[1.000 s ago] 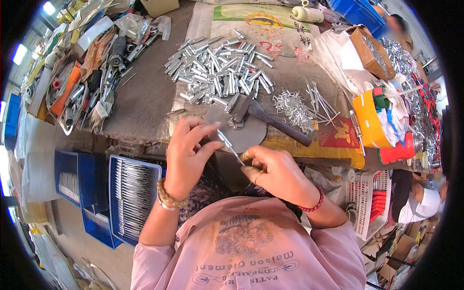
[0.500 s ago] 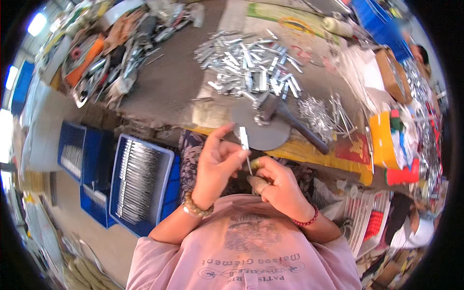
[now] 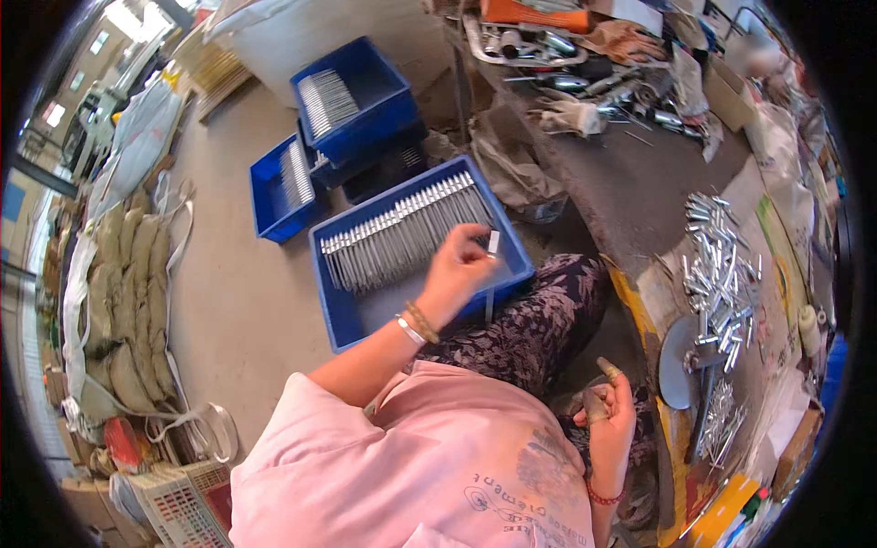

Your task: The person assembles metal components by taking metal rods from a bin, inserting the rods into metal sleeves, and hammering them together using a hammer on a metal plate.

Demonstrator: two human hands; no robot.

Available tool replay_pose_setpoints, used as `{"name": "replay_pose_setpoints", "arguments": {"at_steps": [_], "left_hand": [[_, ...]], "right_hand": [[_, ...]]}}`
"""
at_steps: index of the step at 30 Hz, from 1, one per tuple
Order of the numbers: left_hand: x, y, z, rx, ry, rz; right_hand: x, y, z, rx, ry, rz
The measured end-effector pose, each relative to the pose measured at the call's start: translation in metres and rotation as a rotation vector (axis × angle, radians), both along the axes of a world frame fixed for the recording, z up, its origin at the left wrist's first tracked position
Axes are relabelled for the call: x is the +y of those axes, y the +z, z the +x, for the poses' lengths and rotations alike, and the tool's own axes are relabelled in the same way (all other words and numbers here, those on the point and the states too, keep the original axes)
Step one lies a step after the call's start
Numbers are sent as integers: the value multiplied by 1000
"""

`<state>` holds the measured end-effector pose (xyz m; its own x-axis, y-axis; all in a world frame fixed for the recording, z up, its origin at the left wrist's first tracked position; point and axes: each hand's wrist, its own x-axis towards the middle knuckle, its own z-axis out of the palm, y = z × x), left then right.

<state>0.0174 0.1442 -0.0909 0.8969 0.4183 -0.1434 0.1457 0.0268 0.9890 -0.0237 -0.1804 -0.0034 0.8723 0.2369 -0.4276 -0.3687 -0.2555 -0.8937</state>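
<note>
My left hand (image 3: 459, 269) is raised over the near right part of a blue bin (image 3: 333, 315). It pinches a thin metal rod with a bright silver end piece (image 3: 494, 243), slightly blurred; the rod hangs below the fingers. In that bin lies a long row of similar silver-ended rods (image 3: 402, 233), side by side. My right hand (image 3: 610, 416) is near my lap, its covered index fingertip and thumb apart and the other fingers curled. Nothing shows in it.
At the right, the bench carries a pile of silver metal pieces (image 3: 722, 274), a round grey disc (image 3: 677, 365), a hammer (image 3: 702, 411) and small pins (image 3: 726, 420). More blue bins (image 3: 379, 100) stand beyond. Gloves and tools (image 3: 585, 68) cover the far bench end. Sacks (image 3: 128, 301) lie left.
My view has turned left, toward the bins. The left hand has carried the rod away from the bench to above the bin. The right hand has let go and stays by my lap.
</note>
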Motion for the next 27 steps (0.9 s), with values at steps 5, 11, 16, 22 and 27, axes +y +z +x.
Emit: {"name": "replay_pose_setpoints", "arguments": {"at_steps": [5,11,16,22,27], "left_hand": [[108,-53,-46,237,308,188],[192,-86,-85,311,480,338],[224,-98,-80,391,510,625],[284,-42,-103,562,486,706],[301,-63,-110,736,327,719]], "right_hand": [[6,-5,7,11,-1,-21],[2,-19,7,33,0,-34],[4,-22,6,57,22,-64],[-8,-29,5,96,-45,-74],[4,-30,9,111,23,-84]]}}
